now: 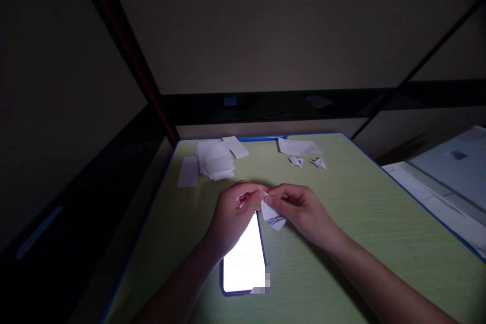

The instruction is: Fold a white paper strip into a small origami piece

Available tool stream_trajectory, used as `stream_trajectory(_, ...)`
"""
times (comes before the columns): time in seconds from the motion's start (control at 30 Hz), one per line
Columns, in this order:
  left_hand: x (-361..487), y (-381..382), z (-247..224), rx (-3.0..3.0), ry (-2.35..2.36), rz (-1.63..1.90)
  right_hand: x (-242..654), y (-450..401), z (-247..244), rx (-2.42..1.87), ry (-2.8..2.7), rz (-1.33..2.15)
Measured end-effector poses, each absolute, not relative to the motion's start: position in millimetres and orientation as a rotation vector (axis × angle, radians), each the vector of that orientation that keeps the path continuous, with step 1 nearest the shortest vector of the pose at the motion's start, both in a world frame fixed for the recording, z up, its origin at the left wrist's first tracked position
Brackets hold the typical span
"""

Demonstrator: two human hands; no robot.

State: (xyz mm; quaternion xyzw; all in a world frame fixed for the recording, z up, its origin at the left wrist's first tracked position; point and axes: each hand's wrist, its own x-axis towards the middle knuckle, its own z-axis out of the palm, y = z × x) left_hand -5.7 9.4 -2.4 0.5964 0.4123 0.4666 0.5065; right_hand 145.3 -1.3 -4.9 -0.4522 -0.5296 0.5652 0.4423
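A small folded white paper (274, 216) is pinched between my two hands over the middle of the green table (341, 273). My left hand (236, 212) grips its upper left tip with thumb and fingers, above the top of a brightly lit phone (244, 263) lying on the table. From the right, my right hand (304, 208) holds the same paper's upper edge, the thumb on its face. The paper's lower end hangs free and shows creases.
At the back left lie a stack of white paper sheets (215, 158) and loose sheets (188, 172). Two folded paper pieces (296, 161) (319, 163) sit at the back right, before a creased sheet (299, 147). A pale box-like object (455, 167) stands beyond the right edge.
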Motion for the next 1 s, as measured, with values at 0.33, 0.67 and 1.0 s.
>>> stream_trajectory(0.33,-4.3,9.0,-5.2,1.496,1.096,1.102,144.2,-4.1,-6.8,-1.135,-1.405,1.289)
stream_trajectory(0.67,-5.5,7.4,-4.5,1.603,1.125,1.123,146.6,-5.3,-2.9,-1.109,-1.399,1.346)
stream_trajectory(1.0,-9.2,11.9,1.0,1.45,1.096,1.115,147.8,-3.1,-4.6,-1.157,-1.372,1.361)
